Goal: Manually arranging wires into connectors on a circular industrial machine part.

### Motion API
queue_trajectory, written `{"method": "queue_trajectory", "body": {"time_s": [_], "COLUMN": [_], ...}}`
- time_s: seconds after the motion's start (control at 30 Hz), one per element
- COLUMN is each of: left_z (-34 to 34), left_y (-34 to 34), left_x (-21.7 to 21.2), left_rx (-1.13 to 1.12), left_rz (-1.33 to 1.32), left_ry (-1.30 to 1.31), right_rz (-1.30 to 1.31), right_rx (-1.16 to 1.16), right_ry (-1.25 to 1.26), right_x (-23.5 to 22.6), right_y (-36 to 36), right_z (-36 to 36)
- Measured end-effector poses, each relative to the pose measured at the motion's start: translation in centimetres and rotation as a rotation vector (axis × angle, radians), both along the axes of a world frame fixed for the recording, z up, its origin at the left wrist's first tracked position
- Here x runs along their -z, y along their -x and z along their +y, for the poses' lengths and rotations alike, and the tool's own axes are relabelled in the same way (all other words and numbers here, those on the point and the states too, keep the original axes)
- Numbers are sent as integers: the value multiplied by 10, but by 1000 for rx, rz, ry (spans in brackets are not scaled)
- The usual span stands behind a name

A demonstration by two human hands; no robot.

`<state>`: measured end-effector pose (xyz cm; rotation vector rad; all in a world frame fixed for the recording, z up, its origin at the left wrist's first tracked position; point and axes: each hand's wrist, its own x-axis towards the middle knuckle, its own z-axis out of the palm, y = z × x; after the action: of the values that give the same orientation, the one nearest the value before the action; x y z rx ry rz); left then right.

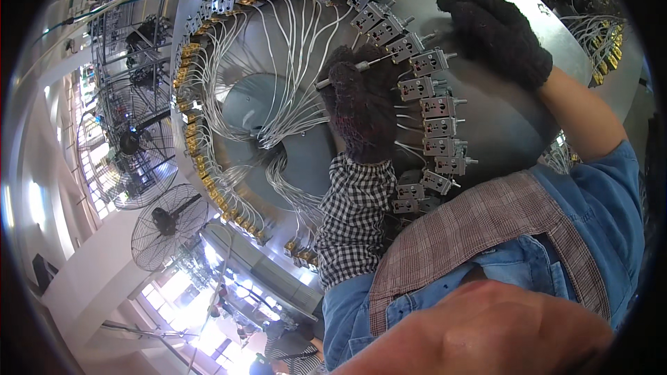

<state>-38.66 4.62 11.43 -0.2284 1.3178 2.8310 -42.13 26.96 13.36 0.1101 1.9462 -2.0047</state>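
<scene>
My left hand [363,107], in a dark knitted glove with a checkered sleeve, is closed round a slim screwdriver [322,84]. The tool's thin shaft points right, its tip close to one of the metal thermostat-like blocks [405,48] on the ring. White wires [299,107] run from the blocks towards the centre, passing beside and behind this hand. Beyond the ring's outer side, my right hand [497,35], gloved too, is held over the metal plate with its fingers loosely extended. Nothing shows in it, though its palm side is hidden.
The round metal table [500,121] carries the ring of blocks, with brass-coloured terminals [198,160] along its left side. More wired parts [606,48] lie at the upper right. Large fans [167,222] stand to the left, and another person [292,347] is at the bottom.
</scene>
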Motion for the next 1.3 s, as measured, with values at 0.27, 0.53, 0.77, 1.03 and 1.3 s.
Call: {"method": "queue_trajectory", "body": {"time_s": [0.27, 0.53, 0.77, 1.03, 1.3], "left_z": [1, 2, 1, -1, 2], "left_y": [-1, -1, 2, 0, 3], "left_x": [-1, 0, 5, 5, -4], "left_rx": [20, 28, -8, 43, 7], "left_rz": [20, 37, 6, 78, 34], "left_ry": [75, 134, 99, -13, -28], "right_rz": [215, -10, 80, -179, 705], "right_rx": [-27, 37, 54, 68, -153], "right_ry": [-31, 135, -3, 213, -202], "right_x": [11, 7, 9, 2, 14], "right_y": [2, 4, 3, 5, 3], "right_z": [3, -3, -8, 0, -3]}}
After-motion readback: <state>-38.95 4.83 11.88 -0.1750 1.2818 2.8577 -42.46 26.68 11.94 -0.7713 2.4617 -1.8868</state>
